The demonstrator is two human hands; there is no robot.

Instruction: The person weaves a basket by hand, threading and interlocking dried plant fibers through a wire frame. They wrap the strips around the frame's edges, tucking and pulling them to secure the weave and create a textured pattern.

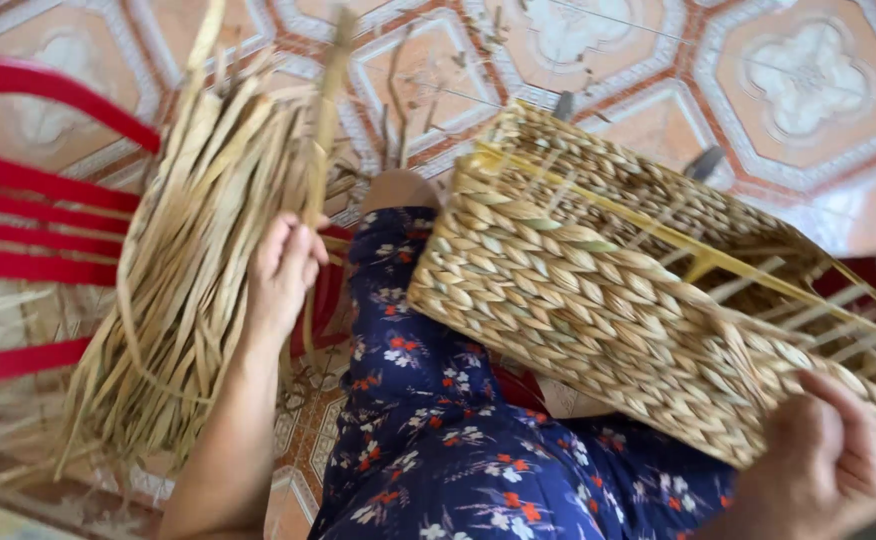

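My left hand is closed around a dried straw stalk that stands up out of a big bundle of dried straw strips at my left. My right hand grips the near right corner of a woven straw basket. The basket lies tilted across my lap, over my blue flowered trousers. Its yellow frame bars show at the open side, where the weave stops.
A red plastic chair stands at the left behind the straw bundle. The floor has patterned orange and white tiles with loose straw bits scattered on it.
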